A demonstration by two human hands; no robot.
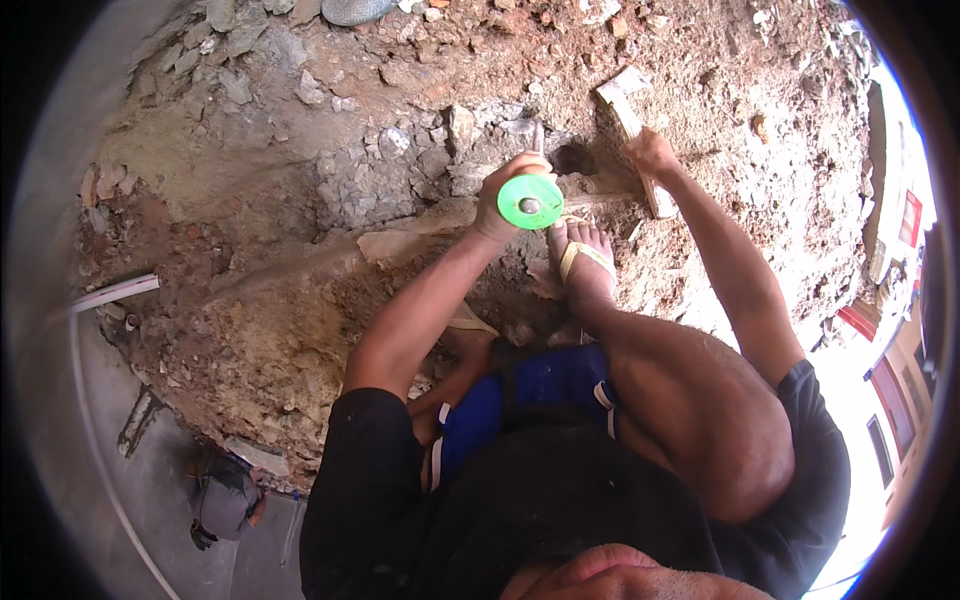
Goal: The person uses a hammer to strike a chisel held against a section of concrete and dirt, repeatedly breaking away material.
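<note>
The left hand (503, 185) is closed round the chisel (538, 138), just under its green guard (512, 212); the right hand (650, 155) grips what I read as a hammer (628, 110) by its handle, head away from the body. From my end, the chisel is near the middle of the view, its bare shaft reaching past the fist toward broken stone beside a dark hole (572, 158). I can't tell whether its tip is touching.

To strike well, I'd have the fist wholly behind the guard, the tip firmly seated and the hammer meeting the chisel's end squarely. A glancing blow could slip toward the sandalled foot (592, 280) close by, so I'd want that drawn back.

The guard is a smooth round disc, probably plastic; the shaft, a slim, dull rod; the hammer's handle, pale and straight, likely wood. The ground (260, 330) is crumbly brown earth with angular grey stones (395, 140).
</note>
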